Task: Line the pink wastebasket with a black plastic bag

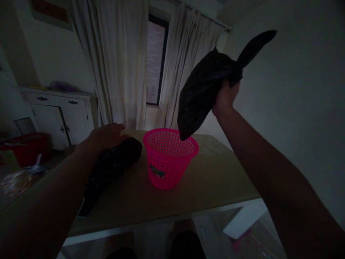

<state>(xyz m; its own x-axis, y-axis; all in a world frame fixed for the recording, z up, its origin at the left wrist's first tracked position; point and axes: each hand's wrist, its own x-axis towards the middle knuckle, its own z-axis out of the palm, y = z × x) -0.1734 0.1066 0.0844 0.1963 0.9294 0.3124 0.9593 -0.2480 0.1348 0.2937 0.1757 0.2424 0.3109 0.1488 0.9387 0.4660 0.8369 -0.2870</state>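
Note:
My right hand (228, 94) grips a filled black plastic bag (201, 90) near its gathered neck, with the loose end sticking out to the upper right. The bag hangs tilted, its lower tip in front of the back rim of a pink perforated plastic basket (168, 169), which stands upright on the table. To the left of the basket lies a dark, long black bundle (118, 158), its kind hard to make out in the dim light. My left hand (109, 135) is over its far side with fingers stretched out, and part of the bundle is hidden behind my forearm.
The table (215, 180) has a pale edge and a white leg (244, 219) at the right. Beyond it are a white cabinet (64, 115), long curtains (121, 64) and a window (156, 61). A red tub (29, 149) and plastic bags (20, 181) are at the left.

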